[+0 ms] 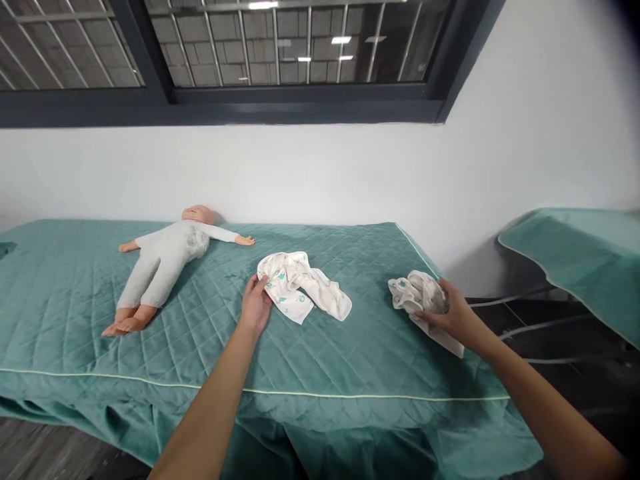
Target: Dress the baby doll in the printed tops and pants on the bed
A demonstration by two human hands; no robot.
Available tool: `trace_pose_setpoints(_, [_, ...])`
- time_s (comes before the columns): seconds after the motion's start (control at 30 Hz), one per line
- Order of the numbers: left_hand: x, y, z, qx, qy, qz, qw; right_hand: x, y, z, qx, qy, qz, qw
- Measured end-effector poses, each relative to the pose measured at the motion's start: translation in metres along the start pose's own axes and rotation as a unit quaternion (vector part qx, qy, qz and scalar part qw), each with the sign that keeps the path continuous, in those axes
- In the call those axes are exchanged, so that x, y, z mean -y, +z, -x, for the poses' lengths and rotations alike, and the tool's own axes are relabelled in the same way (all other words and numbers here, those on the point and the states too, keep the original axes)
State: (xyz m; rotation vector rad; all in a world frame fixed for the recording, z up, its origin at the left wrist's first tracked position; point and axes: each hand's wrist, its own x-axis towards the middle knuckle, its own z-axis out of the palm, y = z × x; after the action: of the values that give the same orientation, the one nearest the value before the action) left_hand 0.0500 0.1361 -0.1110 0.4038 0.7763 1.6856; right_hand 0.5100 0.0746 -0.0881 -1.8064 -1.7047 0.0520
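Note:
Small white baby pants (327, 293) with a green print lie loosely bent on the bed, their two legs pointing right and toward me. At their left end, my left hand (256, 308) is closed on the edge of the cloth, thumb on top. Farther right, my right hand (456, 319) grips a crumpled white baby garment (417, 292) with a similar print; its exact cut is hidden in the folds, and one flap hangs toward me. A baby doll (167, 257) in a pale bodysuit lies on its back at the left, apart from both hands.
A green quilted cover (350, 363) with light piping spreads over the bed. Behind it stand a white wall (310, 170) and a dark-framed window (300, 110) with bars. Beyond a gap on the right is another green-covered surface (580, 257), with pale metal legs below.

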Motion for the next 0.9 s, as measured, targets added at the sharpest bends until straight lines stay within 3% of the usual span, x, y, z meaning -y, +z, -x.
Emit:
trace_pose_setpoints(0.07, [0.000,0.000,0.000,0.001,0.000,0.000,1.000,0.021,0.000,0.004,-0.026,-0.057,0.033,0.997])
trace_pose_setpoints(0.2, [-0.001,0.000,0.001,-0.003,0.007,0.017,1.000,0.090,0.016,0.025,-0.061,-0.137,0.010,0.989])
trace_pose_setpoints(0.33, [-0.006,-0.003,0.004,-0.004,-0.002,0.034,0.999,0.153,0.049,0.029,0.024,-0.114,-0.134,0.984])
trace_pose_setpoints(0.43, [-0.010,-0.010,0.007,0.021,-0.043,0.052,0.998,0.188,0.072,0.011,0.113,-0.041,-0.233,0.965])
trace_pose_setpoints(0.5, [-0.011,-0.015,0.009,0.026,-0.067,0.070,0.995,0.210,0.085,-0.007,0.149,-0.039,-0.243,0.958])
trace_pose_setpoints(0.6, [-0.013,-0.019,0.012,0.021,-0.089,0.086,0.992,0.240,0.106,-0.035,0.175,-0.088,-0.197,0.961])
trace_pose_setpoints(0.73, [-0.016,-0.014,0.013,0.025,-0.104,0.098,0.989,0.271,0.141,-0.058,0.160,-0.110,-0.152,0.969])
trace_pose_setpoints(0.83, [-0.017,-0.011,0.010,0.013,-0.108,0.111,0.988,0.285,0.156,-0.057,0.132,-0.115,-0.142,0.974])
trace_pose_setpoints(0.9, [-0.015,-0.010,0.006,0.021,-0.099,0.116,0.988,0.290,0.154,-0.047,0.105,-0.131,-0.131,0.977])
